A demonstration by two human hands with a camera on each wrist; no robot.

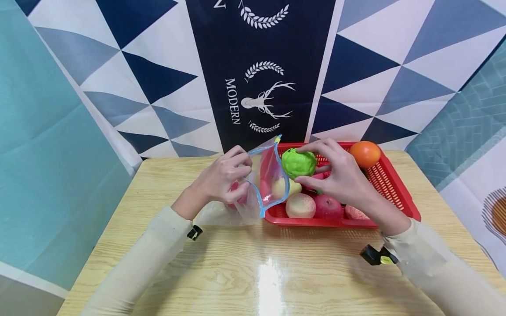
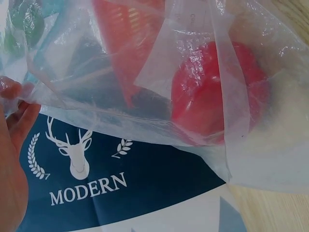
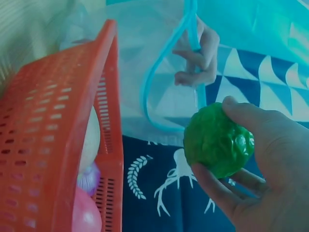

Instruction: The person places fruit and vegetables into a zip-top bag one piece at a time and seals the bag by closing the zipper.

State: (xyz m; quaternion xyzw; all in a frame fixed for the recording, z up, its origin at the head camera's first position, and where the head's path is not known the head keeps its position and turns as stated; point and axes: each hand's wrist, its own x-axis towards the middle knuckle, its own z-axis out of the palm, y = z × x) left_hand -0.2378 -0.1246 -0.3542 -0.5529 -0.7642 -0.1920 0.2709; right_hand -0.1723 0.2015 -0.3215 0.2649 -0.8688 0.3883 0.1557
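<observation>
The bright green, ball-shaped, wrinkled produce piece sits in the right hand, above the ten o'clock part of the red plastic slatted basket. The right hand pinches it, a finger near twelve o'clock and the thumb at six. The left hand has its fingers curled on the clear, blue-edged plastic zip bag, pinching it near the mouth, which gapes at about nine o'clock from the green piece; whether the two touch cannot be told.

The green piece looks like a moulded model, so probably light, firm and hard to bruise. Its shine suggests some slip, but the bumps should give fingertips purchase; a hold across its widest part, at twelve and six, seems soundest, leaving the nine o'clock side bare.

The bag looks thin, limp and slippery, likely to fold inward unless held by its stiffer blue edge. A glossy red rounded piece lies inside. In the basket, a pale round fruit sits at eight o'clock and a smooth orange fruit at one.
</observation>
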